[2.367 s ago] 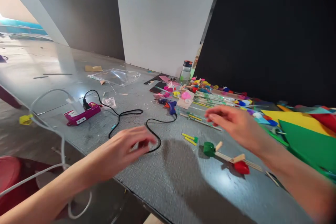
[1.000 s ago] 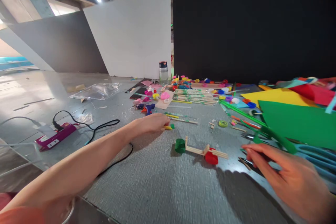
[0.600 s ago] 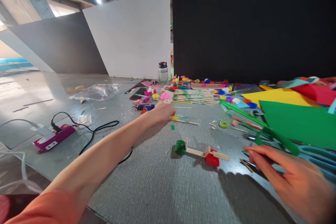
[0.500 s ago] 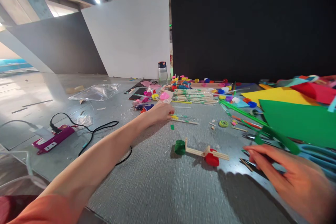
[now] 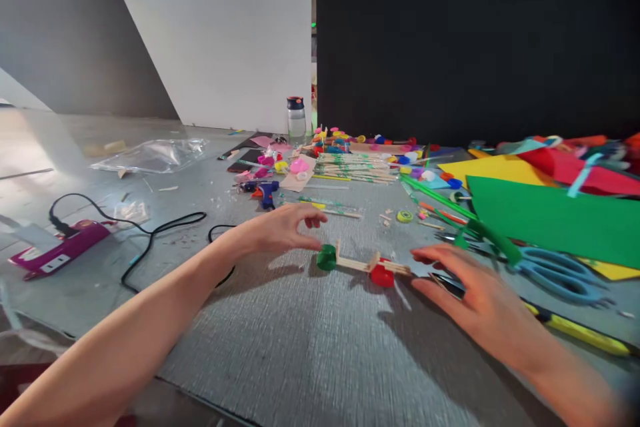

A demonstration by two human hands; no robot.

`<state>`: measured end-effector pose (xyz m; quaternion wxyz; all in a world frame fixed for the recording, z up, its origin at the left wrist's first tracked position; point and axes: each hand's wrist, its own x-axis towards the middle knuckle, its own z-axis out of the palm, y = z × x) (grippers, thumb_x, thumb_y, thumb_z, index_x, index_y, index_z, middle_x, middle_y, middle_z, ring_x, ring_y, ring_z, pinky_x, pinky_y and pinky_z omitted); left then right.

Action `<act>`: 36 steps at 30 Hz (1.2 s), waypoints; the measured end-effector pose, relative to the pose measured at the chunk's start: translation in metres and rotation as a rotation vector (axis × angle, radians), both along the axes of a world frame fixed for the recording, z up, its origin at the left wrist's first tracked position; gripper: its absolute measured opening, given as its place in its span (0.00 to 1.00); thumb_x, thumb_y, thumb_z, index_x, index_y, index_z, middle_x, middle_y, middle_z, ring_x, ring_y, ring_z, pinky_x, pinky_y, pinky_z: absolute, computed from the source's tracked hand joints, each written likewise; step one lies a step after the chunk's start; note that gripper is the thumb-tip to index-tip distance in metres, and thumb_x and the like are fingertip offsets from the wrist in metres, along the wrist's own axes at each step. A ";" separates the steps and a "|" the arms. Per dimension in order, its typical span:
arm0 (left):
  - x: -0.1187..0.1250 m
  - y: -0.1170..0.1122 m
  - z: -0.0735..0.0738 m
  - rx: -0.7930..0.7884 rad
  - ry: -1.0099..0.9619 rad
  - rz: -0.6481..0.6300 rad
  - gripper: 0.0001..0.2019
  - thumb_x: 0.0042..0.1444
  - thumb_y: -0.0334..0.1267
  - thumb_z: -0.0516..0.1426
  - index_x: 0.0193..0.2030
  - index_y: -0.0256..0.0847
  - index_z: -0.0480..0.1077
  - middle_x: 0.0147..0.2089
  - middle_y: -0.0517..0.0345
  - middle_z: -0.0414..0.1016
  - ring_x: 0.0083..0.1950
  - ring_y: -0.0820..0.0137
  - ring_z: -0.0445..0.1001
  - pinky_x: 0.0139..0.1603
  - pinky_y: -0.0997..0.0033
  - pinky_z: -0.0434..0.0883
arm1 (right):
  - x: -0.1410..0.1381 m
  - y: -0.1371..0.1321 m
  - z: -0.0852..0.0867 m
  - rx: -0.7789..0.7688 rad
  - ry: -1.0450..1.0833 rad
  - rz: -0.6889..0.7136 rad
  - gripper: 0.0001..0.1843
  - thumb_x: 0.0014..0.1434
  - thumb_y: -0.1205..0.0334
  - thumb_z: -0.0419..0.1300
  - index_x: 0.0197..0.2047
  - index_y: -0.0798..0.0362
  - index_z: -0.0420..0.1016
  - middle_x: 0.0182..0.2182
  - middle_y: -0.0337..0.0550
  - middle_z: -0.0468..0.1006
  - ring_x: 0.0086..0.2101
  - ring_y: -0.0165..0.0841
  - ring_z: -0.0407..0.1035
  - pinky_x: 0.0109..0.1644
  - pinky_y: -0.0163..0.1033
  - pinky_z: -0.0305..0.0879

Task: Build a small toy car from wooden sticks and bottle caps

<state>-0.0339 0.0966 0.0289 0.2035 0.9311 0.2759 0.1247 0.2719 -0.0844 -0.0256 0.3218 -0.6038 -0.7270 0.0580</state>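
A small stick model [image 5: 357,263] lies on the grey table [image 5: 310,347], with a green bottle cap [image 5: 327,257] at its left end and a red cap [image 5: 383,274] at its right end. My left hand [image 5: 280,228] hovers just left of the green cap, fingers loosely curled with nothing visible in them. My right hand [image 5: 463,287] rests open on the table just right of the red cap, fingertips close to the sticks. A dark tool [image 5: 447,283] lies partly under my right fingers.
Blue scissors [image 5: 560,271] and green and yellow paper sheets [image 5: 550,217] lie at the right. Farther back are a blue glue gun [image 5: 267,192], wooden sticks [image 5: 355,170], coloured caps and a bottle [image 5: 296,118]. A black cable [image 5: 165,230] and pink power strip [image 5: 60,250] are at the left.
My left hand drew back from the sticks near the glue gun to beside the green cap. My right hand moved left toward the red cap. The view shifted slightly right and down.
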 end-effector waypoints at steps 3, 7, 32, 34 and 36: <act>-0.001 -0.007 -0.002 -0.089 0.021 -0.069 0.28 0.51 0.45 0.70 0.58 0.41 0.73 0.54 0.51 0.79 0.54 0.60 0.77 0.52 0.65 0.72 | -0.005 0.003 -0.005 -0.024 0.020 0.036 0.22 0.70 0.38 0.57 0.57 0.43 0.72 0.53 0.43 0.76 0.52 0.45 0.72 0.54 0.53 0.70; 0.006 -0.012 -0.011 -0.127 0.027 -0.118 0.30 0.50 0.41 0.71 0.59 0.40 0.70 0.58 0.50 0.76 0.58 0.59 0.74 0.59 0.61 0.68 | -0.011 0.008 -0.008 -0.026 0.043 0.042 0.21 0.71 0.39 0.56 0.56 0.45 0.72 0.49 0.43 0.78 0.47 0.42 0.74 0.50 0.49 0.71; 0.026 -0.033 -0.038 -0.009 -0.008 -0.071 0.13 0.55 0.34 0.61 0.48 0.43 0.71 0.44 0.55 0.76 0.43 0.64 0.73 0.45 0.65 0.68 | -0.026 0.016 -0.009 -0.135 0.149 -0.023 0.30 0.65 0.49 0.63 0.66 0.46 0.61 0.53 0.46 0.79 0.52 0.46 0.74 0.57 0.54 0.68; 0.027 -0.035 -0.041 0.004 -0.021 -0.056 0.14 0.56 0.34 0.61 0.50 0.42 0.70 0.47 0.53 0.77 0.47 0.61 0.74 0.49 0.63 0.69 | -0.025 0.017 -0.010 -0.128 0.145 -0.026 0.30 0.66 0.48 0.61 0.67 0.46 0.60 0.53 0.47 0.79 0.52 0.46 0.74 0.57 0.55 0.68; 0.028 -0.037 -0.044 0.017 -0.034 -0.037 0.16 0.56 0.34 0.61 0.52 0.42 0.69 0.50 0.51 0.77 0.50 0.59 0.74 0.52 0.60 0.69 | -0.022 0.016 -0.007 -0.115 0.129 -0.029 0.32 0.65 0.46 0.62 0.67 0.46 0.60 0.55 0.47 0.78 0.53 0.46 0.74 0.58 0.55 0.68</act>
